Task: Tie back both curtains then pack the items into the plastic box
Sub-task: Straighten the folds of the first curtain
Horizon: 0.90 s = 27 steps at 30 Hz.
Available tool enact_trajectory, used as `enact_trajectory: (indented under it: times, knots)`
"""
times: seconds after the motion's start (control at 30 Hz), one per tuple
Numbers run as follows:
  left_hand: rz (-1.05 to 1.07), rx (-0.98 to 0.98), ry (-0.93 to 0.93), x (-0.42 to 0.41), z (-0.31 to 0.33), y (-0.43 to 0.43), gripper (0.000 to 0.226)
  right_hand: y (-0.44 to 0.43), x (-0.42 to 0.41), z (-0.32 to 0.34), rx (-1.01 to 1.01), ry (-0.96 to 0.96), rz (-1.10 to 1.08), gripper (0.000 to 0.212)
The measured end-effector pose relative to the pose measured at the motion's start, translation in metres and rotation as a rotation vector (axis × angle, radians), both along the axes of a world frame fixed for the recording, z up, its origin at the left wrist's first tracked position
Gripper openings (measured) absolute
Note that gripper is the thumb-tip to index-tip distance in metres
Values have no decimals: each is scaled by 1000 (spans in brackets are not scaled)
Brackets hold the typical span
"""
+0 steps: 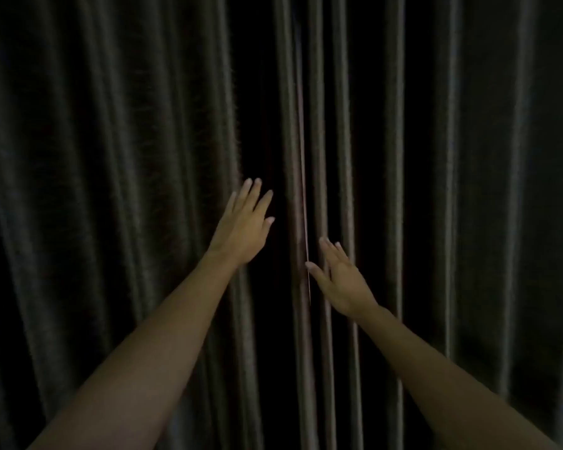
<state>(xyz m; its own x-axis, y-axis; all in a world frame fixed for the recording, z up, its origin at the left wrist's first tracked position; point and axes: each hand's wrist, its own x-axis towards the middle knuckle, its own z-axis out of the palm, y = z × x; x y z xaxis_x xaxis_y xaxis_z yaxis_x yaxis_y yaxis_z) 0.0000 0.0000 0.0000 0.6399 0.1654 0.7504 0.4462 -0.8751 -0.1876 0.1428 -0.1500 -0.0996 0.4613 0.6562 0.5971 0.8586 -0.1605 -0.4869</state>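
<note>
1. While the person reaches forward, two dark curtains fill the whole view; the left curtain (pixel 111 157) and the right curtain (pixel 452 157) hang closed in long vertical folds; they meet at a thin pale line (pixel 303 190) near the middle.
2. The left hand (pixel 246 222) is spread flat with straight fingers, just left of the meeting line; it grips nothing; I cannot tell if it touches the cloth.
3. The right hand (pixel 342 277) is lower, also flat with straight fingers; its thumb tip lies at the pale line, by the edge of the right curtain; it holds no fold.
</note>
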Motion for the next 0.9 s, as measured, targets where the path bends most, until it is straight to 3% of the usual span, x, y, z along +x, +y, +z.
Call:
enact_trajectory:
  times: [0.17, 0.3, 0.4, 0.47, 0.5, 0.57, 0.67, 0.73, 0.9]
  knots:
    - [-77, 243, -86, 53, 59, 10, 51, 58, 15, 37, 160, -51, 98, 74]
    - [-23, 438, -28, 77, 93, 24, 54, 95, 29, 48, 213, -81, 109, 77]
    - [128, 576, 118, 88, 105, 31, 60, 116, 31, 45, 276, -114, 154, 76]
    - [276, 648, 201, 92, 109, 37, 42, 133, 33, 38, 284, -127, 223, 71]
    - [340, 624, 221, 92, 111, 41, 32, 142, 33, 33, 286, -140, 234, 67]
    - [423, 526, 200, 93, 112, 55, 46, 163, 34, 21, 310, -169, 225, 58]
    - [484, 636, 211, 89, 110, 80, 59, 195, 20, 9, 322, -194, 244, 53]
    - [552, 685, 271, 84, 112, 98, 53, 213, 1, 10, 343, -180, 319, 52]
    - [683, 438, 301, 31, 134, 139, 64, 269, -38, 22, 456, -127, 400, 50]
